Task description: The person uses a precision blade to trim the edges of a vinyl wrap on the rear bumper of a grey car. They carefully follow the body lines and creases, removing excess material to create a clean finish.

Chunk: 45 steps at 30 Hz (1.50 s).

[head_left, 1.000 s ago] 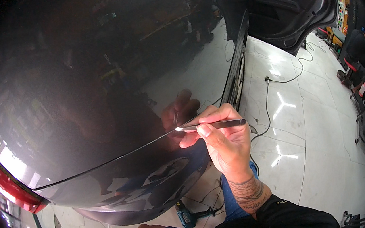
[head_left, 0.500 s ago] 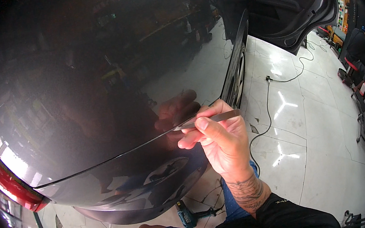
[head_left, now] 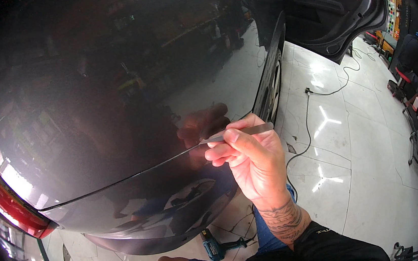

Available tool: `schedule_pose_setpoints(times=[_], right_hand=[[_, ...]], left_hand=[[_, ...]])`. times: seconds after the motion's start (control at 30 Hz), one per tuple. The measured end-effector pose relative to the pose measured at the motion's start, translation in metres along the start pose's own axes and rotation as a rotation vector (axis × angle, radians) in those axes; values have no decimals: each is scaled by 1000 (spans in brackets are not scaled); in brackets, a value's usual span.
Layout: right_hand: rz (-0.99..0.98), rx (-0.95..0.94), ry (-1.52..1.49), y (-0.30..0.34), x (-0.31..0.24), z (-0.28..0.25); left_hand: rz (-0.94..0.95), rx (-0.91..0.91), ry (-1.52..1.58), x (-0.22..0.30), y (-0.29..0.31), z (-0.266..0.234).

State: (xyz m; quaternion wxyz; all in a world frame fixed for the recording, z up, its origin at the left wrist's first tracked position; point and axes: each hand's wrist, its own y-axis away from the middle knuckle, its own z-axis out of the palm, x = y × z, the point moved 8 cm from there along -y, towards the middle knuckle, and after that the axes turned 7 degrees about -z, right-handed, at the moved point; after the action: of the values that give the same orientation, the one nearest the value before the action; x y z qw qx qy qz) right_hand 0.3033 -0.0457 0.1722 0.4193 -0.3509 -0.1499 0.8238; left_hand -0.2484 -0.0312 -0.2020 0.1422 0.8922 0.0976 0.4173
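Note:
My right hand (head_left: 253, 159) is closed, pinching a slim, flat grey metal tool (head_left: 259, 128) between thumb and fingers. Its pointed tip reaches left to the narrow seam (head_left: 137, 174) between two glossy dark grey car panels. Above the seam is the large body panel (head_left: 114, 104), which mirrors the hand and the room. Below it curves the bumper (head_left: 175, 200). Whether the tip sits inside the seam or only rests on its edge, I cannot tell. My left hand is out of view.
A red tail light (head_left: 11, 207) is at the far left. On the tiled floor (head_left: 372, 128), a teal heat gun (head_left: 216, 246) lies under the bumper and a black cable (head_left: 304, 143) runs along the right. A car door (head_left: 326, 11) stands open beyond. Equipment (head_left: 415, 103) lines the right side.
My right hand has shifted very slightly, and the tool has turned a little, its tip staying by the seam. The car and the floor items look the same.

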Motion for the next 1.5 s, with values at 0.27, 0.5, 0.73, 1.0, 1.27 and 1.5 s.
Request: schedule_pose_setpoints(times=[0.27, 0.5, 0.73, 1.0, 1.27, 1.5], right_hand=[[38, -2, -31, -1, 2, -3], [18, -135, 41, -14, -3, -12], [-187, -264, 71, -53, -36, -53], [-263, -426, 130, -94, -46, -79], [-462, -421, 273, -106, -53, -108], [-623, -392, 307, -108, -54, -120]], left_hand=[[715, -187, -129, 286, 86, 3], [1276, 401, -130, 485, 169, 28], [1378, 968, -678, 528, 167, 72], [1236, 1133, -650, 532, 160, 81], [633, 917, -592, 534, 155, 133], [510, 1001, -572, 554, 160, 153]])
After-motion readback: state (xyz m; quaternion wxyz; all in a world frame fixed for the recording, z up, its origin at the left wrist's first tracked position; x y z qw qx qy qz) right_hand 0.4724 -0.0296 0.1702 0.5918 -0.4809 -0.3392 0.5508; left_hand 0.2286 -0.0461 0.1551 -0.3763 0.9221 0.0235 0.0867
